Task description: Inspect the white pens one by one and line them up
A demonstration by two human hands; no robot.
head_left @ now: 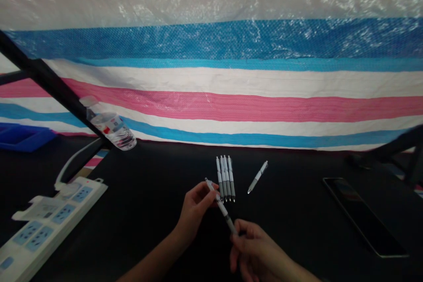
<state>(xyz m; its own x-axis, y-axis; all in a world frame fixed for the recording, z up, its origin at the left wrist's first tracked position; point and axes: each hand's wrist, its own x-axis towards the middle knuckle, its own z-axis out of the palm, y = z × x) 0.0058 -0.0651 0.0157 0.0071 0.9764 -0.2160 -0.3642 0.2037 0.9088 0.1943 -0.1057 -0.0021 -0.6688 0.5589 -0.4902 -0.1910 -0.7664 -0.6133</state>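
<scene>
Between my two hands a white pen with a grey grip (222, 206) is held at a slant over the black table. My left hand (197, 205) pinches its upper, clicker end. At the lower end, the fingers of my right hand (249, 246) are closed round the grey grip, hiding the tip. Just beyond my left hand, several matching pens (226, 178) lie side by side in a row, tips toward me. One more pen (258, 177) lies apart to their right, slanting the other way.
A white power strip (54, 222) with a plugged-in adapter lies at the left. Behind it a clear plastic bottle (114, 130) leans by a black metal bar (56, 83). A blue tray (26, 137) sits far left, a phone (363, 216) at the right. Striped sheeting (231, 105) hangs behind.
</scene>
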